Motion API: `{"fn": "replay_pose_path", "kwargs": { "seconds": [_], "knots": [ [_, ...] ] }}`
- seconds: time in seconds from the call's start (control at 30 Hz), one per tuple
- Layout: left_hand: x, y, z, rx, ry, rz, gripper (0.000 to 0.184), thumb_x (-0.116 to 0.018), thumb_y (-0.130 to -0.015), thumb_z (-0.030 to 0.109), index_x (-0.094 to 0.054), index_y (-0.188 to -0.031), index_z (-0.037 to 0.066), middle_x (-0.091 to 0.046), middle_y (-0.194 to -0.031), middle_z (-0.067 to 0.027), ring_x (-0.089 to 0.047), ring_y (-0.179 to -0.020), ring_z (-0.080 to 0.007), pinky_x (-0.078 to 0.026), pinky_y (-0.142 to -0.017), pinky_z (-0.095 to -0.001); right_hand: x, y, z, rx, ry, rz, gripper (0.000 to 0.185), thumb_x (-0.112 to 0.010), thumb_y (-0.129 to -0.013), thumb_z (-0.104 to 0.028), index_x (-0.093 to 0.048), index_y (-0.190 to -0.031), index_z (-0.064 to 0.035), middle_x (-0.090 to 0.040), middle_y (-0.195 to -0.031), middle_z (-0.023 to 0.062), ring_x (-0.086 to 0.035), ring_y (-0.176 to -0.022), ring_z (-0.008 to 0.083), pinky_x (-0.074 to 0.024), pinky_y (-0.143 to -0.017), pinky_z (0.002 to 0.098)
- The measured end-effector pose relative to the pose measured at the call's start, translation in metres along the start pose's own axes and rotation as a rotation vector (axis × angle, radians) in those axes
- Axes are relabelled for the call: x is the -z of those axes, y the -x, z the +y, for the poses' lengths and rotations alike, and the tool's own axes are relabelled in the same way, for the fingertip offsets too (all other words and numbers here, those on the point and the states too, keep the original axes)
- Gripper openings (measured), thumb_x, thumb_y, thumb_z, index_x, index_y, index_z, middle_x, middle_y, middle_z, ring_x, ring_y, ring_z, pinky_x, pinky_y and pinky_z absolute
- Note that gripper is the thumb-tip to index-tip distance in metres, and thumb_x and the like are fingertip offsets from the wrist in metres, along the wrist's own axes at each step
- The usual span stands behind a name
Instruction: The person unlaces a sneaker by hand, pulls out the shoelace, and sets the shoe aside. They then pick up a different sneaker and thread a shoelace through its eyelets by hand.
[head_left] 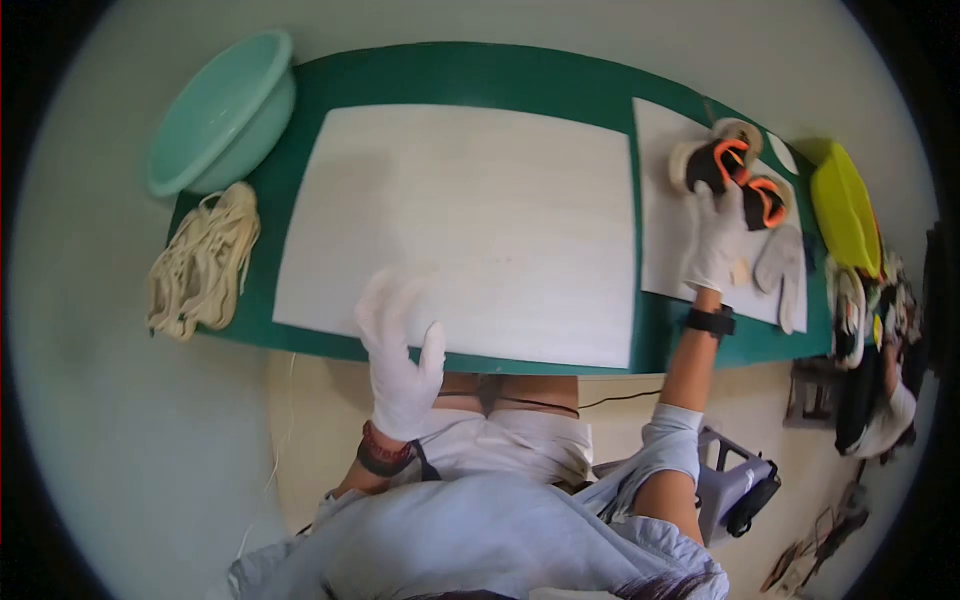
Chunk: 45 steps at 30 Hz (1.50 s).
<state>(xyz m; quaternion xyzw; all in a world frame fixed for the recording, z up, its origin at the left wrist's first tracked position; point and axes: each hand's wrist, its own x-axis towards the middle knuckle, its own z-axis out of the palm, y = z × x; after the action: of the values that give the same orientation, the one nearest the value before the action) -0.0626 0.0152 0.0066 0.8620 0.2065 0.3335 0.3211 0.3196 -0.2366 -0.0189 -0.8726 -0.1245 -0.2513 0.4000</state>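
My left hand (400, 365), in a white glove, hovers at the front edge of a large white board (480, 230), fingers spread and holding nothing. To the right, my right hand (716, 240), gloved too, has its fingers on a black shoe with orange lining (712, 165). The fingers look closed on its near edge, though the exact grip is partly hidden. A matching shoe (766, 203) sits just right of those fingers. Both shoes rest on a smaller white board (662, 240). Beside my right wrist lie a grey glove-like piece (783, 270) and a small beige piece (740, 271).
A mint-green basin (225, 120) stands at the table's (450, 70) back left, with a pair of cream sneakers (205, 262) before it. At the right end are a yellow-green basin (845, 205) and another shoe (849, 315). Another person (885, 410) is at far right, near a grey stool (725, 485).
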Motion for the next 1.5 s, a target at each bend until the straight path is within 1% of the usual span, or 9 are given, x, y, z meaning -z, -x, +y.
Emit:
{"fn": "replay_pose_path", "kwargs": {
  "seconds": [0.17, 0.37, 0.4, 0.57, 0.7, 0.83, 1.13, 1.33, 1.5],
  "knots": [
    [0.024, -0.009, -0.043, 0.123, -0.036, 0.122, 0.051, -0.069, -0.09, 0.01, -0.057, -0.14, 0.005, -0.046, -0.146, -0.0218, -0.043, -0.138, -0.041, -0.033, -0.118, -0.0496, 0.008, -0.019, 0.038, -0.102, 0.039, -0.269, 0.053, -0.073, -0.098, -0.026, -0.054, -0.144, -0.0044, -0.07, -0.107, 0.0113, -0.061, -0.094, 0.0186, -0.05, -0.087, 0.0327],
    [0.087, -0.039, -0.124, 0.171, -0.436, 0.381, 0.058, -0.071, -0.091, 0.018, -0.052, -0.144, 0.005, -0.042, -0.155, -0.0192, -0.04, -0.144, -0.0377, -0.028, -0.119, -0.0564, 0.018, 0.008, -0.004, 0.035, 0.246, -0.319, 0.065, -0.071, -0.099, -0.033, -0.047, -0.153, -0.0065, -0.069, -0.109, 0.0228, -0.066, -0.098, 0.037, -0.0512, -0.09, 0.0404],
    [0.097, -0.046, -0.122, 0.197, -0.631, 0.377, 0.06, -0.072, -0.091, 0.02, -0.051, -0.145, 0.005, -0.042, -0.156, -0.019, -0.038, -0.146, -0.037, -0.027, -0.119, -0.0592, 0.013, 0.012, -0.006, 0.201, 0.321, -0.256, 0.063, -0.07, -0.1, -0.029, -0.047, -0.154, -0.006, -0.066, -0.097, 0.0189, -0.064, -0.088, 0.0285, -0.0518, -0.088, 0.037],
    [0.13, -0.042, -0.17, 0.391, -1.308, 0.276, 0.079, -0.071, -0.089, 0.047, -0.044, -0.154, 0.011, -0.038, -0.162, -0.0148, -0.031, -0.153, -0.0325, -0.02, -0.115, -0.0746, 0.009, 0.04, 0.021, -0.018, -0.35, -0.405, 0.06, -0.07, -0.1, -0.016, -0.048, -0.154, -0.0053, -0.049, -0.078, -0.0014, -0.045, -0.07, 0.0095, -0.0464, -0.071, 0.0254],
    [0.163, -0.035, -0.208, 0.46, -1.526, 0.197, 0.073, -0.071, -0.088, 0.05, -0.049, -0.149, 0.017, -0.046, -0.156, -0.0055, -0.043, -0.144, -0.0312, -0.031, -0.107, -0.0744, 0.029, 0.048, 0.001, -0.011, -0.166, -0.374, 0.062, -0.072, -0.097, -0.014, -0.049, -0.154, -0.0085, -0.056, -0.081, -0.0002, -0.049, -0.069, 0.0116, -0.047, -0.069, 0.0275],
    [0.173, -0.045, -0.2, 0.358, -1.475, 0.168, 0.046, -0.077, -0.085, 0.021, -0.06, -0.127, 0.016, -0.062, -0.121, -0.0045, -0.056, -0.122, -0.0287, -0.039, -0.107, -0.0496, 0.038, 0.055, -0.013, 0.045, 0.05, -0.388, 0.055, -0.071, -0.095, -0.017, -0.057, -0.148, -0.0091, -0.059, -0.079, 0.0027, -0.052, -0.07, 0.0132, -0.047, -0.068, 0.0274],
    [0.149, -0.051, -0.131, -0.076, -1.0, 0.628, 0.025, -0.08, -0.078, 0.002, -0.069, -0.101, 0.006, -0.067, -0.097, -0.0095, -0.061, -0.098, -0.0321, -0.046, -0.09, -0.0473, 0.065, 0.085, -0.058, 0.131, 0.047, -0.323, 0.042, -0.07, -0.097, -0.015, -0.065, -0.137, -0.0069, -0.062, -0.084, 0.0027, -0.055, -0.072, 0.0114, -0.0473, -0.069, 0.026],
    [0.09, -0.05, -0.045, -0.346, -0.714, 0.225, 0.034, -0.076, -0.076, 0.003, -0.064, -0.106, 0.014, -0.064, -0.107, -0.0052, -0.059, -0.109, -0.0293, -0.034, -0.116, -0.0567, 0.07, 0.108, -0.082, -0.02, -0.2, -0.375, 0.038, -0.071, -0.097, -0.016, -0.067, -0.134, -0.0063, -0.061, -0.085, 0.0027, -0.056, -0.075, 0.0109, -0.0479, -0.072, 0.0247],
    [-0.001, -0.009, -0.01, -0.307, -0.274, -0.094, 0.034, -0.076, -0.071, 0.006, -0.068, -0.101, 0.019, -0.066, -0.104, 0.0005, -0.06, -0.106, -0.0255, -0.037, -0.11, -0.0552, 0.065, 0.131, -0.108, -0.028, -0.37, -0.454, 0.039, -0.069, -0.1, -0.019, -0.065, -0.136, -0.0061, -0.062, -0.09, 0.0046, -0.058, -0.078, 0.0147, -0.0499, -0.075, 0.0264]
  ]
}}
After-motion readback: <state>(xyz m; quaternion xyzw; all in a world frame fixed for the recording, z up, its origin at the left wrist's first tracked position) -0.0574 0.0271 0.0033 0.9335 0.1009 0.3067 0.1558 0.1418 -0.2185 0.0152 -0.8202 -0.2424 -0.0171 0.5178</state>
